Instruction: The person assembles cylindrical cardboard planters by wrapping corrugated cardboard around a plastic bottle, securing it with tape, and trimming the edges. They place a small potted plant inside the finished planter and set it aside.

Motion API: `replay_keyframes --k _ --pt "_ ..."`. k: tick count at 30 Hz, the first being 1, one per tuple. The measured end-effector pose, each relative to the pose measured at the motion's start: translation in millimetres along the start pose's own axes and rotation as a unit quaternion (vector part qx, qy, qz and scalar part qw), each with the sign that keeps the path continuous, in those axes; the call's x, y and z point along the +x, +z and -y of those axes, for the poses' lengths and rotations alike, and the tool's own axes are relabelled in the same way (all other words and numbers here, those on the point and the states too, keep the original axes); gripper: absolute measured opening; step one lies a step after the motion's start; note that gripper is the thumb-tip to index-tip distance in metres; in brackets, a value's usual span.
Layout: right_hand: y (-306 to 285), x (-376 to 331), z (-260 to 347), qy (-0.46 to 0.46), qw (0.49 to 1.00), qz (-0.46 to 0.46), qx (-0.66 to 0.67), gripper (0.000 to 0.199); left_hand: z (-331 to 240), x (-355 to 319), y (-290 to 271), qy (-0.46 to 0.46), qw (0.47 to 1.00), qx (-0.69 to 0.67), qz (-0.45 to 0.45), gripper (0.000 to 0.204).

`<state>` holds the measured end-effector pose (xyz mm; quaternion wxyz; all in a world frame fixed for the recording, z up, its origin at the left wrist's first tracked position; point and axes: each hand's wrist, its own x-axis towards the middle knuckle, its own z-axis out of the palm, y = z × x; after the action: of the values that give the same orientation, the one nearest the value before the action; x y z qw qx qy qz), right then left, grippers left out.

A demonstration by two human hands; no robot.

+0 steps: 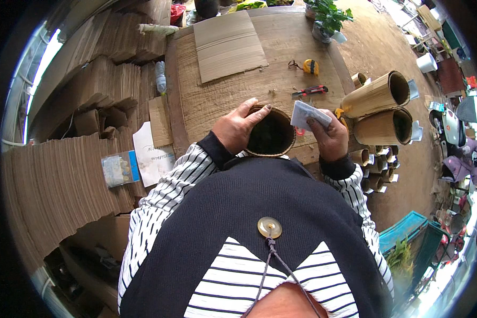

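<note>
Close in front of my body stands a brown cardboard tube [270, 137], its open dark mouth facing up. My left hand [234, 130] is closed on the tube's left rim, with the fingers over its far edge. On the other side, my right hand [332, 139] grips a small folded white paper [308, 113] just beside the tube's right rim, thumb on top. A red and black utility knife [310, 91] lies on the wooden table [281, 50] beyond the tube. Past it is a yellow tape measure [311, 67].
A flat cardboard sheet [230, 45] lies at the table's far left. Tall cardboard stacks [63, 185] fill the left side. Large tubes [371, 99] and several smaller tubes [376, 165] with white tags stand at right. A potted plant [328, 21] sits at the far corner.
</note>
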<state>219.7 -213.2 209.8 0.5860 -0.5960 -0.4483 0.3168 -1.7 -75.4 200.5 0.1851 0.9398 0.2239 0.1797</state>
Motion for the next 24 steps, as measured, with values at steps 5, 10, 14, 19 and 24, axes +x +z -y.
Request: replay_keyframes --k 5,10,14,19,24 --pt "19 25 -2 -0.079 0.995 -0.007 -0.061 0.014 3 -2 0 0.021 0.999 -0.024 -0.012 0.046" --pt "39 38 6 -0.120 0.986 0.010 -0.116 0.015 12 -6 2 0.017 0.995 -0.099 -0.026 0.043" --pt "41 46 -1 -0.166 0.951 0.095 -0.243 0.018 12 -4 1 0.035 0.990 -0.128 -0.051 0.038" --pt "43 59 21 -0.196 0.867 0.181 -0.420 0.015 13 -8 -2 0.018 0.989 -0.142 -0.047 0.037" --pt "55 77 48 -0.132 0.739 0.301 -0.589 0.014 15 -7 4 0.027 0.989 -0.135 -0.057 0.041"
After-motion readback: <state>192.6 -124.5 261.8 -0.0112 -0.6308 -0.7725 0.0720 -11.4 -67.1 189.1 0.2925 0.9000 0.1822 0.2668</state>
